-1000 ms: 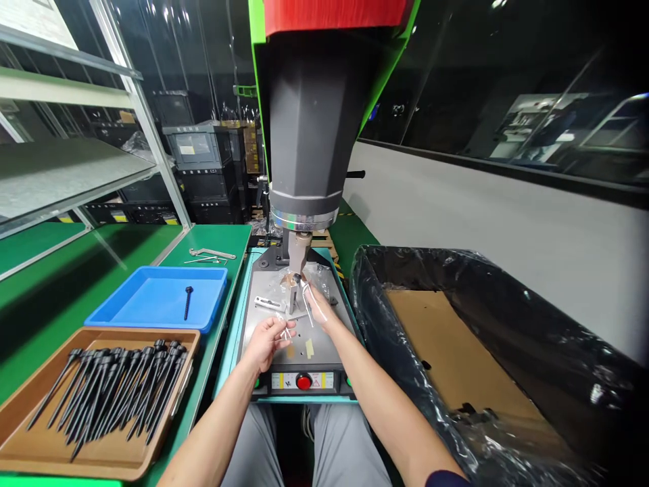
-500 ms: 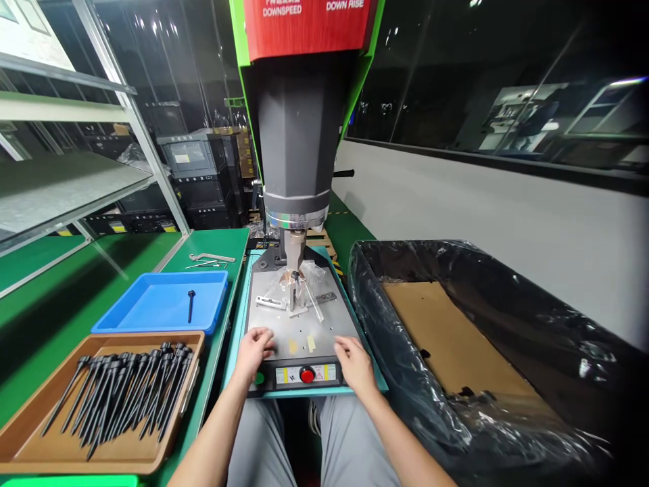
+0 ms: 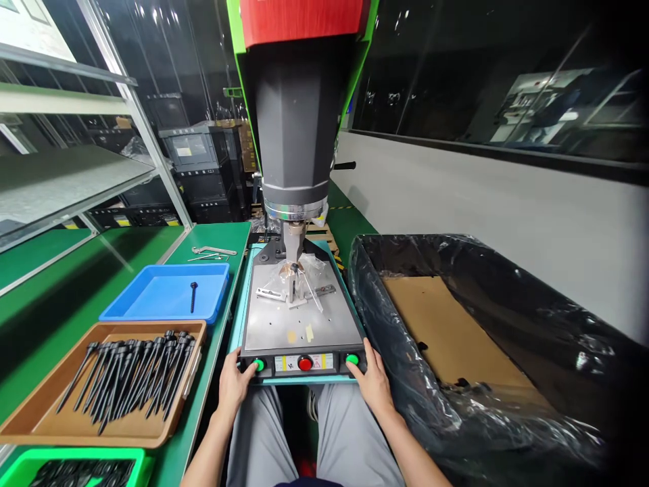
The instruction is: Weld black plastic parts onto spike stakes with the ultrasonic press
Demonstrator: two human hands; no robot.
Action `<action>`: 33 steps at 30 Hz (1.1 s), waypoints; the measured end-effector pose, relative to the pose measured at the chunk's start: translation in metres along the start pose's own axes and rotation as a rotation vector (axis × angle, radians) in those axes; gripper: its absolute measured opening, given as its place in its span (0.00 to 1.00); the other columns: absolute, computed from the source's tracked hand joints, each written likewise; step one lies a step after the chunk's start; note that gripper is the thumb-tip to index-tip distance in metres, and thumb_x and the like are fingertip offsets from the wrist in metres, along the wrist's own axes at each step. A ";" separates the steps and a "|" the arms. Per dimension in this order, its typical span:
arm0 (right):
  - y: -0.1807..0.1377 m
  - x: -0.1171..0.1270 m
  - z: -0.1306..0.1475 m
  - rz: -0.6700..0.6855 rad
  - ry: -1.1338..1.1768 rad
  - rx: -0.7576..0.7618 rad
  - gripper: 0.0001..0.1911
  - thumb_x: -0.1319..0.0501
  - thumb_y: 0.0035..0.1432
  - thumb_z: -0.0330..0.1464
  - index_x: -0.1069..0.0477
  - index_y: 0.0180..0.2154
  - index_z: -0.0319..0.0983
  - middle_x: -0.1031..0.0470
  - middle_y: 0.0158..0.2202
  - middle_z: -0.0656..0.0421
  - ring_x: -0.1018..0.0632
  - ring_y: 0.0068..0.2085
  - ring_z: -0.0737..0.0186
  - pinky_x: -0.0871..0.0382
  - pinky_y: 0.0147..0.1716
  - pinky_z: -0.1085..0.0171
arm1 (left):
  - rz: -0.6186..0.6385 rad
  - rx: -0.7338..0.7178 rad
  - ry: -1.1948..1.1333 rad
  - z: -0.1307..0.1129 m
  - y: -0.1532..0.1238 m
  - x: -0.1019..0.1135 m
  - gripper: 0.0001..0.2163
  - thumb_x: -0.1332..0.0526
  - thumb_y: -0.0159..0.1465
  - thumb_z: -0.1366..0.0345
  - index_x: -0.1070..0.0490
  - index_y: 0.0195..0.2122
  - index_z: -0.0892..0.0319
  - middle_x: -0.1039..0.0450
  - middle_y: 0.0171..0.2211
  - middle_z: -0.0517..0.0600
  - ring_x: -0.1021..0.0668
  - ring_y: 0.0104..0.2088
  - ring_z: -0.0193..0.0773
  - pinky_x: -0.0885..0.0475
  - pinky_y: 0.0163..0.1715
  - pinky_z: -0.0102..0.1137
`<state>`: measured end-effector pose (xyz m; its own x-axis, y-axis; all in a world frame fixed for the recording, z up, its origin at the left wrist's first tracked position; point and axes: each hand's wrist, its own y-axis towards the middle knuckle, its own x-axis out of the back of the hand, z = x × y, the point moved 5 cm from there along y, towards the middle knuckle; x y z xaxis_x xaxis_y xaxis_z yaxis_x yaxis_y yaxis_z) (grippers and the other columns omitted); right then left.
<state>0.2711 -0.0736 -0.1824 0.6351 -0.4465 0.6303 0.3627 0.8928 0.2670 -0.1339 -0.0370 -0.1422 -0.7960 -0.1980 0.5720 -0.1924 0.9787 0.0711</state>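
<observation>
My left hand (image 3: 236,382) rests at the left front corner of the press machine's base, its thumb on the left green button (image 3: 259,365). At the right corner my right hand (image 3: 374,379) has its thumb on the other green button (image 3: 351,359). Both hands hold nothing, and their fingers are apart along the base's sides. A red button (image 3: 305,363) sits between them on the front panel. Behind it, on the metal plate (image 3: 274,328), stands a small fixture (image 3: 297,297) wrapped in clear film. The press head (image 3: 294,135) is over it, its horn (image 3: 293,245) close above the fixture.
On the left bench are a brown tray (image 3: 38,423) of black rod-like parts, a blue tray (image 3: 147,291) with one such part, a green tray (image 3: 136,467) of black pieces, and a wrench (image 3: 218,251). A large bin lined with black plastic (image 3: 405,352) stands to the right.
Both hands have moved from above the plate's front down and outward to the base's corners, thumbs now on the green buttons. The view has tilted down slightly, showing the green tray.
</observation>
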 end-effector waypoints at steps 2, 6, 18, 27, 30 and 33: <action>0.001 0.001 -0.004 0.012 0.029 -0.001 0.36 0.45 0.58 0.47 0.46 0.65 0.42 0.37 0.59 0.49 0.32 0.59 0.46 0.36 0.57 0.50 | -0.011 0.003 0.012 -0.001 0.003 0.001 0.27 0.35 0.54 0.52 0.32 0.52 0.59 0.29 0.49 0.58 0.25 0.49 0.53 0.31 0.49 0.45; 0.002 0.002 -0.006 -0.013 0.059 -0.018 0.35 0.44 0.58 0.46 0.43 0.64 0.42 0.36 0.59 0.50 0.31 0.59 0.47 0.36 0.58 0.50 | -0.010 0.012 0.007 -0.003 0.006 0.003 0.26 0.35 0.52 0.52 0.32 0.50 0.60 0.28 0.48 0.58 0.24 0.48 0.54 0.31 0.49 0.45; 0.001 0.004 0.001 0.009 0.072 -0.042 0.37 0.44 0.58 0.48 0.46 0.65 0.44 0.35 0.59 0.50 0.31 0.60 0.47 0.36 0.58 0.50 | -0.157 0.019 -0.181 -0.035 0.007 0.012 0.25 0.38 0.58 0.53 0.34 0.54 0.59 0.32 0.57 0.60 0.27 0.56 0.50 0.32 0.55 0.42; 0.001 0.001 0.000 0.015 0.107 -0.072 0.38 0.44 0.57 0.48 0.46 0.65 0.42 0.37 0.61 0.48 0.32 0.61 0.46 0.37 0.58 0.48 | 0.055 0.070 -0.564 -0.105 0.058 -0.031 0.24 0.29 0.52 0.56 0.29 0.47 0.61 0.26 0.49 0.60 0.24 0.50 0.45 0.34 0.56 0.40; 0.003 0.004 -0.001 -0.002 0.123 -0.082 0.36 0.44 0.56 0.49 0.42 0.63 0.43 0.34 0.59 0.49 0.30 0.59 0.46 0.34 0.56 0.48 | 0.172 0.177 -0.687 -0.117 0.070 -0.051 0.27 0.28 0.51 0.54 0.30 0.48 0.62 0.26 0.48 0.60 0.22 0.47 0.43 0.30 0.49 0.36; 0.006 0.013 0.006 -0.025 0.111 -0.080 0.34 0.43 0.55 0.49 0.36 0.60 0.41 0.30 0.56 0.49 0.27 0.56 0.45 0.32 0.54 0.48 | 0.266 0.264 -0.791 -0.128 0.074 -0.064 0.29 0.28 0.49 0.53 0.30 0.47 0.62 0.24 0.43 0.58 0.20 0.40 0.39 0.28 0.41 0.32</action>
<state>0.2769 -0.0738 -0.1685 0.6952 -0.4765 0.5382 0.4300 0.8757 0.2198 -0.0241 0.0545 -0.0688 -0.9792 -0.0398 -0.1992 0.0075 0.9729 -0.2311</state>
